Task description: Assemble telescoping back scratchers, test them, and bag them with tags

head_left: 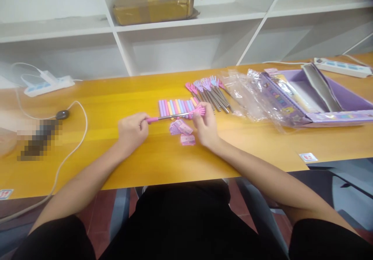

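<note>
A metal rod with a pink handle and a pink hand-shaped end (175, 116) is held level between my two hands. My left hand (133, 132) is closed round its pink handle. My right hand (206, 126) pinches the pink hand-shaped end. Just behind the rod lies a row of pastel tubes (177, 106) in purple, pink, yellow and blue. Small pink printed cards (181, 127) lie in front of it, with another card (187, 140) nearer me. Behind my right hand is a bunch of metal rods with coloured hand-shaped ends (212, 93).
Clear plastic bags (247, 93) and an open purple box (344, 93) lie on the right. Power strips (49, 86) and a white cable (84, 130) are on the left. White shelves hold a taped carton (154, 6).
</note>
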Demonstrator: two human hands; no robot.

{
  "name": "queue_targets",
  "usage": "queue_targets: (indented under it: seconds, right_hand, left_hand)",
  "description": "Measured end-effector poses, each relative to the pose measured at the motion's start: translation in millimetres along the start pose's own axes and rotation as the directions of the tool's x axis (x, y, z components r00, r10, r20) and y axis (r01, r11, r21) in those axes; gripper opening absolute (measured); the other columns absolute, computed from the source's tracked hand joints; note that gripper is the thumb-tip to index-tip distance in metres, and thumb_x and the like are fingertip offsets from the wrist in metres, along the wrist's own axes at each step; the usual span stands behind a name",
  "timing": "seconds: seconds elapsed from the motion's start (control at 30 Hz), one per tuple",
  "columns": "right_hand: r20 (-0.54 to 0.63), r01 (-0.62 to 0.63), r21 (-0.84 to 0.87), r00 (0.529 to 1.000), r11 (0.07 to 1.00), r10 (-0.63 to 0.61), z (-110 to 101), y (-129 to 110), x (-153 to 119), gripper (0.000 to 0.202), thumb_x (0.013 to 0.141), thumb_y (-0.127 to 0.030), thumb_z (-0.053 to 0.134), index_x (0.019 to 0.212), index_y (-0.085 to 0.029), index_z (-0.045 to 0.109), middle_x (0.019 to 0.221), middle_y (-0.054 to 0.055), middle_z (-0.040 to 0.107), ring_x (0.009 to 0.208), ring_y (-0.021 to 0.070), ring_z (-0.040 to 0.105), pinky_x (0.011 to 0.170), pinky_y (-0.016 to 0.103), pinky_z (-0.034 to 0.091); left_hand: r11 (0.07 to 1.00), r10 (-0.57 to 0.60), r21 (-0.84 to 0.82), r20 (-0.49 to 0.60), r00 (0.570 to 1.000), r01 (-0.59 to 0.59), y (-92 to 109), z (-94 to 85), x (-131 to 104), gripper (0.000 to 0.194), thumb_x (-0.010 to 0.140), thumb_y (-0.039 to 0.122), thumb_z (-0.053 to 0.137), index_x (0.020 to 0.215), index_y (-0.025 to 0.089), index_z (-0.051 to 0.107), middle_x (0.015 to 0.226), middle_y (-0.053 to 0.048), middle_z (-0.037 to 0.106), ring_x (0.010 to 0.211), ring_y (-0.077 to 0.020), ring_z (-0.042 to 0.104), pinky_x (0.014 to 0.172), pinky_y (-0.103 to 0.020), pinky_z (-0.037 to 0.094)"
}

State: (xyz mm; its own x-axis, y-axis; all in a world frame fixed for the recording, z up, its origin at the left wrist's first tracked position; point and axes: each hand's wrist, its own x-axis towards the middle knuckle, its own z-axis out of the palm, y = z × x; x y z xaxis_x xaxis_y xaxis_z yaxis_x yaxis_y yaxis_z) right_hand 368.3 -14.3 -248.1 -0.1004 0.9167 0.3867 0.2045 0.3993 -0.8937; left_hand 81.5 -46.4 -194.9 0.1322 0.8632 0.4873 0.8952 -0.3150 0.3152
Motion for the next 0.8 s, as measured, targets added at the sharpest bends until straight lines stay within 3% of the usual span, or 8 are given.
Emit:
queue_targets:
  seconds: [0.13,0.33,0.53,0.8]
  right_hand:
    - [0.01,0.037,-0.017,0.999,0.999,-0.037,13,-9,-16,0.044,0.114,-0.073,0.053,0.124,-0.031,0.044,0.089,0.003,0.056,0.075,0.0259,0.056,0.068,0.042,0.046]
    - [0.163,0.001,-0.092,0.987,0.996,0.014,7,-5,-3,0.043,0.113,-0.071,0.053,0.125,-0.03,0.045,0.088,0.002,0.064,0.077,0.0274,0.063,0.073,0.042,0.048]
    - [0.262,0.018,-0.091,0.965,0.996,0.006,2,-3,6,0.038,0.115,-0.065,0.054,0.128,-0.031,0.044,0.087,0.0,0.067,0.075,0.0259,0.065,0.075,0.039,0.047]
    - [0.298,0.134,-0.275,0.953,0.952,-0.048,-15,-1,15,0.044,0.114,-0.066,0.053,0.137,-0.029,0.05,0.086,0.002,0.067,0.073,0.0283,0.063,0.074,0.039,0.043]
  left_hand:
    - [0.991,0.093,-0.1,0.071,0.993,-0.086,10,9.0,-10,0.041,0.105,0.022,0.049,0.101,0.023,0.089,0.096,-0.006,0.09,0.079,-0.0216,0.079,0.069,-0.035,0.05]
    - [0.986,0.161,-0.054,0.126,0.979,-0.156,-13,2.6,-3,0.04,0.104,0.023,0.047,0.109,0.021,0.087,0.096,-0.007,0.087,0.081,-0.0224,0.076,0.073,-0.035,0.05]
    - [0.993,0.114,-0.047,0.229,0.967,-0.106,-23,5.4,2,0.027,0.101,0.026,0.05,0.099,0.022,0.077,0.094,-0.007,0.083,0.077,-0.0216,0.068,0.075,-0.034,0.048]
    - [0.997,0.081,-0.038,0.321,0.944,-0.073,-25,8.8,4,0.013,0.098,0.03,0.051,0.092,0.024,0.062,0.078,-0.003,0.066,0.069,-0.0212,0.058,0.072,-0.035,0.041]
